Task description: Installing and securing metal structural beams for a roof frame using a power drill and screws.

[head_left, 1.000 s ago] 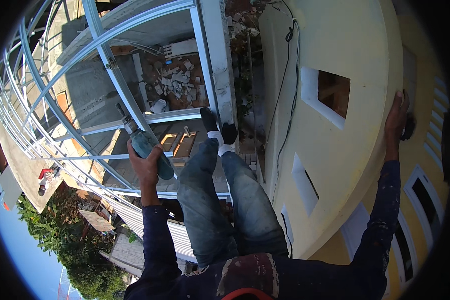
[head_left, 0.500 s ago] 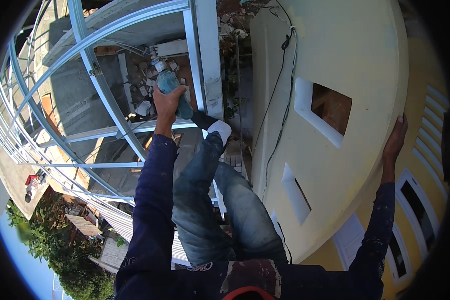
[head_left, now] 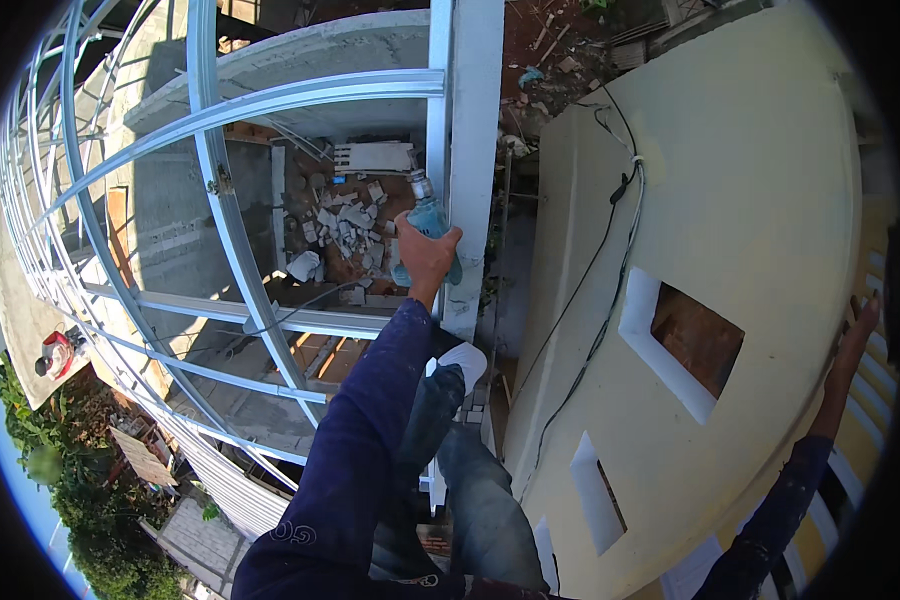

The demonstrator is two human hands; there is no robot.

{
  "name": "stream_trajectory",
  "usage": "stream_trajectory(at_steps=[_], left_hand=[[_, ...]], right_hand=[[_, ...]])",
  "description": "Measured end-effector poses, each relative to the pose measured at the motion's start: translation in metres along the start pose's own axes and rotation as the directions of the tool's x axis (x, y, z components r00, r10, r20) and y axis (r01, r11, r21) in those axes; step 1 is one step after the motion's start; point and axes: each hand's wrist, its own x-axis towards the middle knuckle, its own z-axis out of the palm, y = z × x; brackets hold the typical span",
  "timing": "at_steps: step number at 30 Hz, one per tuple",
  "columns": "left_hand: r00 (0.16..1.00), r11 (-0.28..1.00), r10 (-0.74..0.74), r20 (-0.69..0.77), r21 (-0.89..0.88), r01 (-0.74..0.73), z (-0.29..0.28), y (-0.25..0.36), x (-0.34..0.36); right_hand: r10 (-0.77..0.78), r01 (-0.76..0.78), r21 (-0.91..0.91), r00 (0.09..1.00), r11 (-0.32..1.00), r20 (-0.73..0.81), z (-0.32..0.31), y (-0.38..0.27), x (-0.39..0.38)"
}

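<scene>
My left hand (head_left: 428, 255) is wrapped round a teal tool (head_left: 427, 217) with a silvery front end; its exact kind I cannot make out. The tool is beside the pale blue metal upright (head_left: 438, 130) and the light concrete beam (head_left: 475, 150), and I cannot tell whether it touches them. At the far right, my right hand (head_left: 854, 335) lies along the outer edge of the cream wall (head_left: 770, 180), fingers stretched out. Below the tool, my left leg in dark trousers ends in a foot with a white part (head_left: 465, 362) by the beam.
Curved metal framing (head_left: 220, 190) spans the left side. Rubble (head_left: 345, 225) lies far below through it. The cream wall has square openings (head_left: 697, 340) and dark cables (head_left: 610, 290) hanging along it. A narrow gap runs between beam and wall. Trees (head_left: 60, 500) stand lower left.
The view has shifted. My left hand has carried the teal tool to the right, closer to the upright and beam. My right hand stays at the wall's edge, its fingers now straighter.
</scene>
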Motion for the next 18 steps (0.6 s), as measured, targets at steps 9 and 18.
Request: stream_trajectory(at_steps=[9, 18], left_hand=[[0.997, 0.999, -0.014, -0.074, 0.049, 0.017, 0.022, -0.006, -0.009], [0.954, 0.962, 0.043, -0.296, 0.269, 0.04, 0.024, -0.006, -0.008]], right_hand=[[-0.223, 0.203, -0.145, 0.965, 0.968, -0.139, 0.066, -0.071, 0.038], [-0.012, 0.011, -0.028, 1.0, 1.0, -0.012, 0.072, -0.12, -0.002]])
